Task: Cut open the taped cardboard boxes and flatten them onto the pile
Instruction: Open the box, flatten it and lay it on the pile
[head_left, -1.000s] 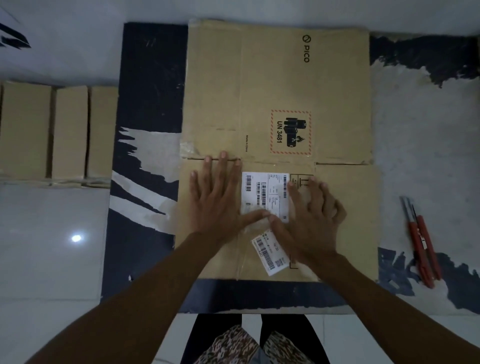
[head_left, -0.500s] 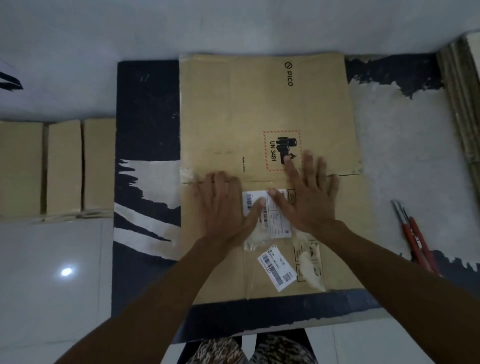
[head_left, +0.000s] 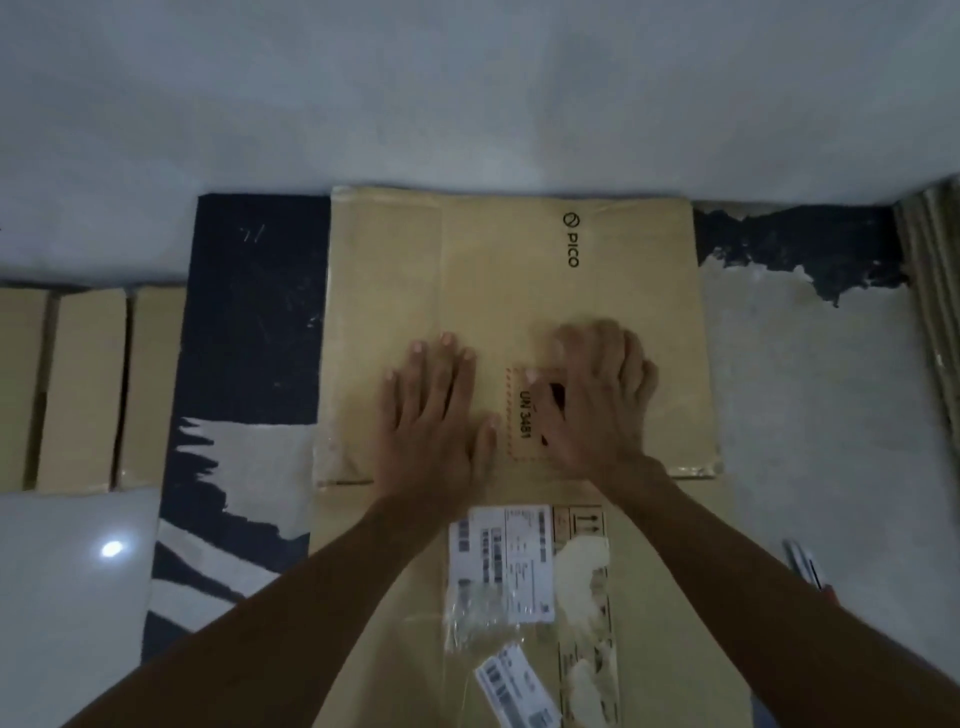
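Both palms spread flat — left hand (head_left: 434, 415) and right hand (head_left: 602, 400) side by side, pressing the flattened box (head_left: 519, 270), whose length runs away toward the mat's (head_left: 254, 312) far edge.

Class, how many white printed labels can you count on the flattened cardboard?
2: a large shipping label between the forearms, and a small barcode label nearer the bottom edge. Others may be hidden.
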